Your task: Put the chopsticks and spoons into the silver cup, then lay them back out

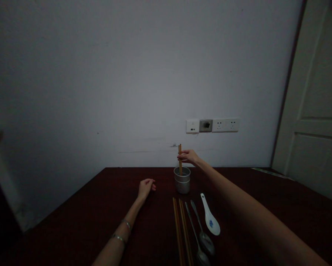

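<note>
My right hand pinches a pair of wooden chopsticks near their upper part. They stand nearly upright, with their lower ends inside a grey metal cup. To the left of the cup, my left hand rests on the table with its fingers curled in; whether anything is in them is hidden. Nearer to me lie more chopsticks side by side. Next to them are two metal spoons, bowls toward me, and a white soup spoon with a blue mark in its bowl.
The dark red table ends at a pale wall. Power sockets and a switch sit on the wall behind the cup. A flat strip lies at the back right edge, near a pale door.
</note>
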`<control>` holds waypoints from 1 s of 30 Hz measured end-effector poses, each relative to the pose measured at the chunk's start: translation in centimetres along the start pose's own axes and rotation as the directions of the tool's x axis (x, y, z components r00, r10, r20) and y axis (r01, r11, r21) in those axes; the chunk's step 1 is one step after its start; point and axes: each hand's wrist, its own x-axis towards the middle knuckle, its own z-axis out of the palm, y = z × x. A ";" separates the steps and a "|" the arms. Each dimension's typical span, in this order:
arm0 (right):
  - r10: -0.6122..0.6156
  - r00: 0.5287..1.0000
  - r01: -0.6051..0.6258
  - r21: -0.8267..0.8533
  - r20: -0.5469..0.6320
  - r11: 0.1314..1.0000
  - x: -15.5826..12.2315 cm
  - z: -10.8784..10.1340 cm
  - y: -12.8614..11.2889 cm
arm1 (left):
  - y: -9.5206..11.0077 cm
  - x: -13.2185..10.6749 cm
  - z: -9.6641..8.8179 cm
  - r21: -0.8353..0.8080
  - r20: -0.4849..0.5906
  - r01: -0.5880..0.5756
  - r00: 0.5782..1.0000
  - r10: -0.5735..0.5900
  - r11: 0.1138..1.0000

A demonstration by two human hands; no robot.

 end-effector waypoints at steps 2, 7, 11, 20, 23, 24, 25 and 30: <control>0.010 1.000 -0.010 -0.006 0.012 1.000 0.1 -0.2 0.3 | 0.0 0.0 0.0 0.000 0.004 -0.003 1.000 0.003 1.000; 0.027 0.999 -0.026 -0.028 0.027 0.999 0.4 -0.5 1.0 | 0.0 0.1 0.1 -0.004 0.009 0.001 1.000 -0.001 1.000; 0.033 0.999 -0.032 -0.038 0.020 0.999 0.4 -0.7 1.3 | -0.1 0.2 0.1 -0.013 0.008 0.008 1.000 -0.008 1.000; 0.028 0.999 -0.027 -0.043 0.032 0.999 0.0 -0.5 1.0 | 0.0 0.1 0.1 -0.002 -0.003 0.002 1.000 -0.002 1.000; 0.024 0.999 -0.023 -0.050 0.031 0.999 0.0 -0.3 1.0 | 0.1 0.0 0.1 -0.002 0.002 -0.003 1.000 0.003 1.000; 0.024 0.999 -0.022 -0.053 0.030 0.998 0.1 -0.3 1.0 | 0.1 0.0 0.1 -0.002 0.003 -0.003 1.000 0.003 1.000; 0.023 0.999 -0.022 -0.056 0.030 0.998 0.1 -0.3 1.0 | 0.2 -0.1 0.1 -0.003 0.003 -0.003 1.000 0.003 1.000; 0.023 0.999 -0.019 -0.078 0.044 0.997 0.0 -0.3 1.1 | 0.5 -0.2 0.2 -0.010 -0.003 0.009 1.000 -0.009 1.000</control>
